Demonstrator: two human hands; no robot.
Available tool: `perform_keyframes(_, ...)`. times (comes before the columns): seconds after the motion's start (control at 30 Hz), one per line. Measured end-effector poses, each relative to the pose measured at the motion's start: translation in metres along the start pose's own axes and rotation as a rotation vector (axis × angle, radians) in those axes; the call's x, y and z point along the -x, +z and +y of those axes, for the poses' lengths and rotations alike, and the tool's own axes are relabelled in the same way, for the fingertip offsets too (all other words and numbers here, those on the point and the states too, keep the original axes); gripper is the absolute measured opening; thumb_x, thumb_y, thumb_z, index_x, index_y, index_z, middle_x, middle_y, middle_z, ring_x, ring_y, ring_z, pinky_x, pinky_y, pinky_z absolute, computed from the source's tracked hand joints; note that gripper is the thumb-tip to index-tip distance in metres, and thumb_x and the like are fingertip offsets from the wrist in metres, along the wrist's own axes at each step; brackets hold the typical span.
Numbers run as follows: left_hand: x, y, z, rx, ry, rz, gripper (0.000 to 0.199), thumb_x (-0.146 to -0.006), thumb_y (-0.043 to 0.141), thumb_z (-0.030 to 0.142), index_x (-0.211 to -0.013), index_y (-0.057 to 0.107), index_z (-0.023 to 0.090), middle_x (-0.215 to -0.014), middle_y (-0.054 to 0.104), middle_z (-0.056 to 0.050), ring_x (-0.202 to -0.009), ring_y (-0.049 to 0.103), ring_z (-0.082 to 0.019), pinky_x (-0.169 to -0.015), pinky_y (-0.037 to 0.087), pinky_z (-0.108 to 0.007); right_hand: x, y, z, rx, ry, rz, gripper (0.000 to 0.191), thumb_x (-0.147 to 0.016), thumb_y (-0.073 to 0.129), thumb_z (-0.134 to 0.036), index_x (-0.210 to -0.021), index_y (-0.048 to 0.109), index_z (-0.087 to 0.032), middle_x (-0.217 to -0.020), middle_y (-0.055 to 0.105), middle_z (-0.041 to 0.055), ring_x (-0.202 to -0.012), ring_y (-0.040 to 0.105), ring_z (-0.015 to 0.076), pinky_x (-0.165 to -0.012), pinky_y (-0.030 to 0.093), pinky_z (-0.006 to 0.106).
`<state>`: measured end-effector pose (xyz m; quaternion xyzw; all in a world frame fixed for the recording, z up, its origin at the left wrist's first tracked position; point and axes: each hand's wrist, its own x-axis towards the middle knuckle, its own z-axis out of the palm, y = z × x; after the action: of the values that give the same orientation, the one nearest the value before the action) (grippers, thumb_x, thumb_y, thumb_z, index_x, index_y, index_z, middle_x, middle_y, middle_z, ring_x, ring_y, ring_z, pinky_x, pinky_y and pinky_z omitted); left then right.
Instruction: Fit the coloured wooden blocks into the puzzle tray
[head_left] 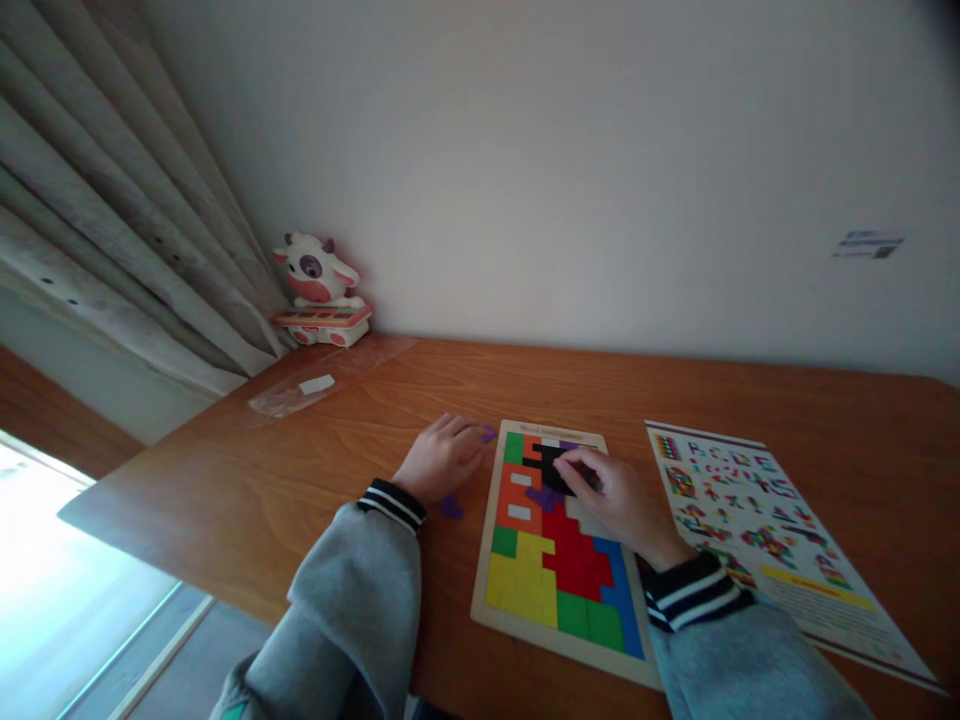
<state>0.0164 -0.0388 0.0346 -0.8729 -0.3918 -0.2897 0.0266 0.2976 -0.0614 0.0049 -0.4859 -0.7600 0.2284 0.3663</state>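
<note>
A wooden puzzle board (480, 590) lies on the desk, largely covered with flat coloured block pieces in red, yellow, orange, green and blue. Toward its far end is a black area (551, 478), with a purple piece (546, 497) beside it. My right hand (607, 495) is over that area, thumb and fingers pinched together; whatever is between them is hidden. To the left of the board, my left hand (444, 458) rests low over the desk, its bent fingertips closed at a small purple puzzle piece (489, 433). Another purple piece (451, 507) lies loose near my left wrist.
A printed pattern sheet (765, 530) lies right of the board, partly under my right sleeve. At the back left stand a cow toy with a keyboard (322, 290) and a clear plastic bag (289, 395). A wall rises behind the desk; a curtain (112, 200) hangs left.
</note>
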Motion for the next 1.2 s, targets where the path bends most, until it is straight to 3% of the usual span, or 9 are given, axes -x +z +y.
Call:
perform_keyframes(0.17, 0.018, -0.017, -0.044, -0.027, -0.058, -0.157, 0.031, -0.091, 0.066, 0.043, -0.114, 0.069, 0.023, -0.105, 0.073, -0.007, -0.099, 0.067, -0.022, -0.092, 0.053, -0.035, 0.002, -0.003, 0.004, 0.074, -0.114, -0.106, 0.023, -0.087, 0.068, -0.046, -0.094, 0.070, -0.024, -0.089, 0.069, 0.0037, -0.077, 0.063, 0.0189, -0.069, 0.052, 0.031)
perform_keyframes(0.33, 0.024, -0.012, -0.054, 0.046, -0.086, -0.236, 0.038, -0.089, 0.067, 0.049, -0.118, 0.069, 0.023, -0.108, 0.075, -0.006, -0.100, 0.069, -0.021, -0.091, 0.053, -0.031, 0.001, -0.006, 0.000, 0.066, -0.118, -0.045, 0.024, -0.091, 0.062, -0.046, -0.097, 0.070, -0.024, -0.092, 0.070, 0.0046, -0.078, 0.063, 0.0192, -0.072, 0.052, 0.033)
perform_keyframes(0.43, 0.023, -0.009, -0.051, 0.043, -0.103, -0.237, 0.036, -0.091, 0.065, 0.048, -0.116, 0.070, 0.022, -0.106, 0.075, -0.006, -0.099, 0.070, -0.022, -0.090, 0.054, -0.031, -0.001, -0.015, 0.004, -0.019, -0.049, 0.105, 0.027, -0.094, 0.057, -0.046, -0.101, 0.070, -0.024, -0.094, 0.071, 0.0053, -0.082, 0.065, 0.0200, -0.077, 0.052, 0.035)
perform_keyframes(0.57, 0.021, -0.007, -0.049, 0.003, -0.096, -0.230, 0.032, -0.098, 0.054, 0.045, -0.114, 0.070, 0.021, -0.101, 0.076, -0.005, -0.092, 0.071, -0.019, -0.085, 0.054, -0.028, -0.005, -0.030, 0.025, -0.167, 0.138, 0.466, 0.037, -0.091, 0.058, -0.053, -0.104, 0.068, -0.020, -0.099, 0.072, 0.0091, -0.091, 0.066, 0.0231, -0.083, 0.052, 0.038)
perform_keyframes(0.73, 0.020, -0.003, -0.051, -0.144, -0.109, -0.163, 0.038, -0.104, 0.042, 0.040, -0.094, 0.073, 0.020, -0.088, 0.075, -0.005, -0.084, 0.069, -0.018, -0.078, 0.051, -0.026, -0.007, -0.034, 0.047, -0.215, 0.220, 0.592, 0.045, -0.091, 0.053, -0.057, -0.109, 0.065, -0.017, -0.098, 0.071, 0.0122, -0.087, 0.067, 0.0242, -0.078, 0.054, 0.040)
perform_keyframes(0.87, 0.016, -0.004, -0.051, -0.298, -0.251, -0.006, 0.045, -0.103, 0.042, 0.043, -0.076, 0.068, 0.019, -0.075, 0.070, -0.006, -0.076, 0.065, -0.018, -0.070, 0.045, -0.026, -0.006, -0.030, 0.044, -0.218, 0.206, 0.540, 0.043, -0.091, 0.054, -0.057, -0.106, 0.066, -0.019, -0.098, 0.071, 0.0111, -0.088, 0.066, 0.0242, -0.081, 0.052, 0.040)
perform_keyframes(0.97, 0.013, -0.006, -0.044, -0.184, -0.368, 0.078, 0.044, -0.102, 0.042, 0.047, -0.080, 0.067, 0.019, -0.074, 0.069, -0.004, -0.072, 0.063, -0.017, -0.066, 0.042, -0.024, -0.004, -0.026, 0.030, -0.215, 0.167, 0.410, 0.037, -0.089, 0.058, -0.055, -0.101, 0.069, -0.022, -0.095, 0.073, 0.0077, -0.086, 0.066, 0.0228, -0.079, 0.052, 0.037)
perform_keyframes(1.07, 0.011, -0.006, -0.034, 0.006, -0.509, 0.082, 0.044, -0.101, 0.042, 0.051, -0.082, 0.066, 0.020, -0.063, 0.065, 0.001, -0.059, 0.058, -0.014, -0.058, 0.038, -0.023, -0.001, -0.020, 0.013, -0.146, 0.062, 0.161, 0.030, -0.085, 0.066, -0.052, -0.095, 0.073, -0.024, -0.088, 0.072, 0.0047, -0.075, 0.064, 0.0201, -0.068, 0.051, 0.033)
perform_keyframes(1.2, 0.010, -0.005, -0.029, 0.146, -0.543, 0.010, 0.046, -0.099, 0.042, 0.054, -0.079, 0.065, 0.020, -0.058, 0.064, 0.001, -0.056, 0.058, -0.014, -0.056, 0.038, -0.022, 0.001, -0.010, 0.000, -0.035, -0.123, -0.054, 0.024, -0.082, 0.073, -0.048, -0.088, 0.074, -0.024, -0.090, 0.070, 0.0048, -0.084, 0.064, 0.0217, -0.075, 0.051, 0.035)
